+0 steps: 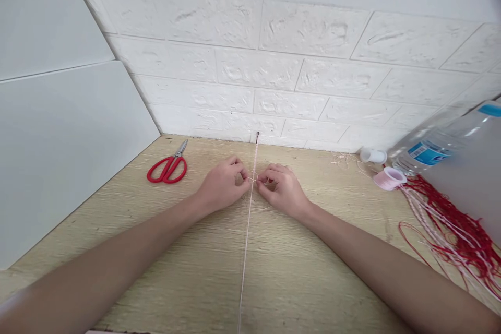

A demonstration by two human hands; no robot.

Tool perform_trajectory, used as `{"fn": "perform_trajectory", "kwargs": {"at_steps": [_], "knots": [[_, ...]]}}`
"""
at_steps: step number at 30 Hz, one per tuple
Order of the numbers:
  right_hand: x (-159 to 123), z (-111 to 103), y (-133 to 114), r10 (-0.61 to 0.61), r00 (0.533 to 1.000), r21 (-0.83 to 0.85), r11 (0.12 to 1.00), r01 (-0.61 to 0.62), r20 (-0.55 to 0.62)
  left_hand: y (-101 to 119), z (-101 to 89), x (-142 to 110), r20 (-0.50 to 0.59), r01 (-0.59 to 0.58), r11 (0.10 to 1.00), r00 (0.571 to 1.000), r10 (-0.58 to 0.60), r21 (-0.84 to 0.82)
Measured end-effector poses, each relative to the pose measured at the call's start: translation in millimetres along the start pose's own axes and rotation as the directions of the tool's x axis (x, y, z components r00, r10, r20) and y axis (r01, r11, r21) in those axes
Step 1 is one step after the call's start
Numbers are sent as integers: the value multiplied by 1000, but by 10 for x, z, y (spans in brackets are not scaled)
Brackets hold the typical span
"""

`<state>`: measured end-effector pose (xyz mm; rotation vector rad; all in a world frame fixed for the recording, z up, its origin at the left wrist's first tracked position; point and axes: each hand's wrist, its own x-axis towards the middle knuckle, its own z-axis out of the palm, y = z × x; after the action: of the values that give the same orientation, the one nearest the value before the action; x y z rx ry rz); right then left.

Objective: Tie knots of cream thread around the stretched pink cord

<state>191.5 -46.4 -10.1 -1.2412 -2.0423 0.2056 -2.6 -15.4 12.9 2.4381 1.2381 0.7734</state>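
Note:
A pale pink cord point(246, 250) runs from a dark fixing point at the foot of the wall towards me, stretched straight across the table. Its upper stretch looks thicker and knotted or braided. Just left of it, my left hand point(225, 182) is closed in a pinch on a thin, light thread point(253, 180). On the other side, my right hand point(284, 188) pinches the same thin thread, which loops around the cord between my fingertips. Loose thread ends trail below both hands. The exact knot is too small to make out.
Red-handled scissors point(167, 167) lie on the wooden table at the left. To the right are a white spool point(373, 155), a pink thread spool point(390, 178), a clear bottle point(426, 154) and a heap of red and pink cords point(454, 229). White panels point(70, 156) stand at the left.

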Motion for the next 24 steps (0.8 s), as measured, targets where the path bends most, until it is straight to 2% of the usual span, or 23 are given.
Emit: {"fn": "perform_trajectory", "kwargs": {"at_steps": [4,7,9,12,14,16,19,24], "knots": [[1,6,6,5,1000,-8,1000,-5,-1,-26,-30,6,-36,46,998,998,-48,-42],[1,9,6,12,1000,-15,1000,-12,3,-59,-67,31,13,181,968,983,-182,-171],[1,9,4,18,1000,-16,1000,-18,5,-87,-90,50,85,303,898,953,-291,-319],[2,6,2,22,1000,-14,1000,-22,5,-117,-111,68,236,458,700,888,-396,-549],[3,5,3,22,1000,-11,1000,-21,5,-115,-120,67,324,514,565,854,-406,-646],[4,5,4,23,1000,-10,1000,-23,5,-93,-134,60,390,543,477,836,-386,-691],[5,6,5,26,1000,-8,1000,-26,5,-47,-175,51,474,578,409,815,-333,-706],[8,3,2,26,1000,-4,1000,-26,4,-26,-249,73,532,618,312,783,-321,-722]]}}
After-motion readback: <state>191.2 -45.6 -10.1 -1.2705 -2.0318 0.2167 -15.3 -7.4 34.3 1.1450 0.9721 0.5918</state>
